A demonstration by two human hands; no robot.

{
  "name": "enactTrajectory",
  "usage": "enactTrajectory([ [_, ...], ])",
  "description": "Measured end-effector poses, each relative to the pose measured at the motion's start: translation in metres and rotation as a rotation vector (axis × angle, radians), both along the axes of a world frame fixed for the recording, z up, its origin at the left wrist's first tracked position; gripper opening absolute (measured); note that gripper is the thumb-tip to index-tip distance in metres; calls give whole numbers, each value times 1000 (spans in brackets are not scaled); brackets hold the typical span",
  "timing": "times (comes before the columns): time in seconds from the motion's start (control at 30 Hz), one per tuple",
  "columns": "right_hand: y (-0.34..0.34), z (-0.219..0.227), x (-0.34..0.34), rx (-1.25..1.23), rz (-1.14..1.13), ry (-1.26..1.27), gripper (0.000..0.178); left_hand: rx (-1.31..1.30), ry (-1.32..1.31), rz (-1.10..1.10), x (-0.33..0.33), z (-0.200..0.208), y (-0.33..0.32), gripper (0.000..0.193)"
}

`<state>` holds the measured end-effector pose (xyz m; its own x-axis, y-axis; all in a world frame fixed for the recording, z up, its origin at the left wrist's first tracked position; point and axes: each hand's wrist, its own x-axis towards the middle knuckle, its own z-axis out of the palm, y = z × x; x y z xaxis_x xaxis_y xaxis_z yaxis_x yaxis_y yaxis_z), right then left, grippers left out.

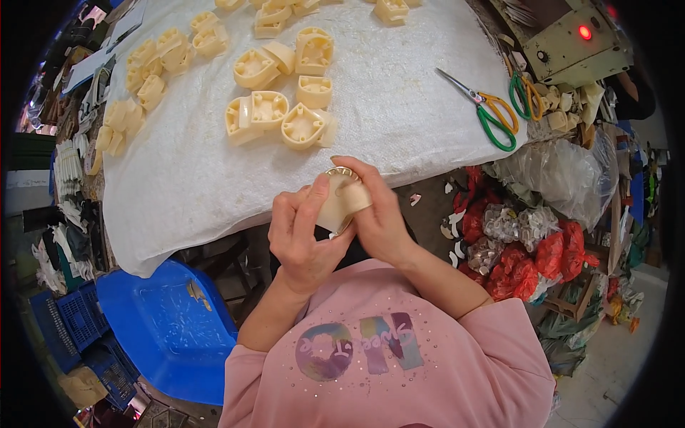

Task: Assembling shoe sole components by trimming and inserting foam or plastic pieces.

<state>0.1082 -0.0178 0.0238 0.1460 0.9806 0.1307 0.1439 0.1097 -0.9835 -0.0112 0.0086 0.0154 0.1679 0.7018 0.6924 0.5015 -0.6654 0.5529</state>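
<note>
One cream plastic part (332,208) is held in the grip of the left hand (298,237) and right hand (383,222), by the tabletop (392,118). On the tabletop, more cream parts (270,108) are spread; which are finished cannot be told.

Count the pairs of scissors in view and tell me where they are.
2: one pair on the white cloth; another pair just right of it, toward the boxy machine. Clutter may hide more.

Free passage over the white cloth (392,107): the span between cream plastic parts (268,108), obstructing the left, and scissors (477,98), obstructing the right.
</note>
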Motion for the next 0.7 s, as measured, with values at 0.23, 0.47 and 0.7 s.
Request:
enactTrajectory([
  [0.23, -1, -4, 1, -44, 84, 185, 41, -9, -42, -22, -4, -3, -2, 59],
  [0.47, -1, -8, 10, -223, 147, 601, 37, -116, -103, -76, 1, 2, -5, 56],
  [0.7, 8, -11, 27, -32, 182, 185, 39, -630, -371, -308, -16, -2, 4, 47],
])
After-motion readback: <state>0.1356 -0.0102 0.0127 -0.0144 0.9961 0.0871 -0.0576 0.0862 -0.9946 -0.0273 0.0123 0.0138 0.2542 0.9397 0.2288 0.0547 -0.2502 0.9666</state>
